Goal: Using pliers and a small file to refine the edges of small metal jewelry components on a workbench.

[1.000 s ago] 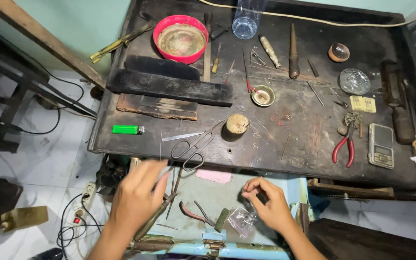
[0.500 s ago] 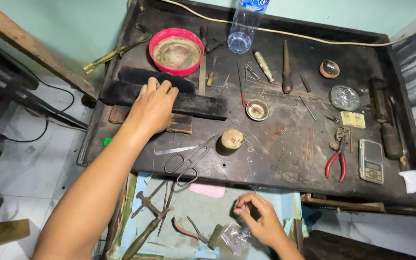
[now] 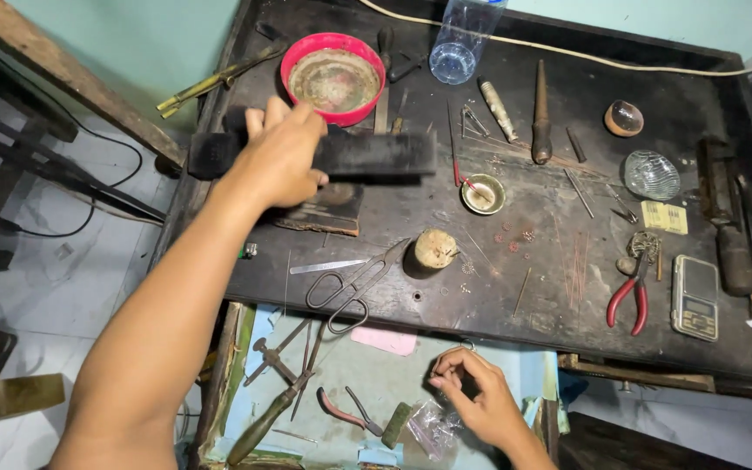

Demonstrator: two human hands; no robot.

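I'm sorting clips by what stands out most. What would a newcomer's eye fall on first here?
First the left hand, stretched over the dark workbench and gripping a long black block lifted at its far left. Just behind it sits a bright red bowl. Nearer, big scissors lie at the bench's front edge, and the right hand pinches something too small to tell over the open pale-blue drawer.

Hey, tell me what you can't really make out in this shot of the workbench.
- Black block, head view: blurred by motion, its middle hidden by the left hand.
- Right hand: whatever its fingertips pinch is too small to tell.
- Bottle: top cut off by the upper edge.
- Small bits scattered on the bench: too small to identify.
- Scale: display unreadable.
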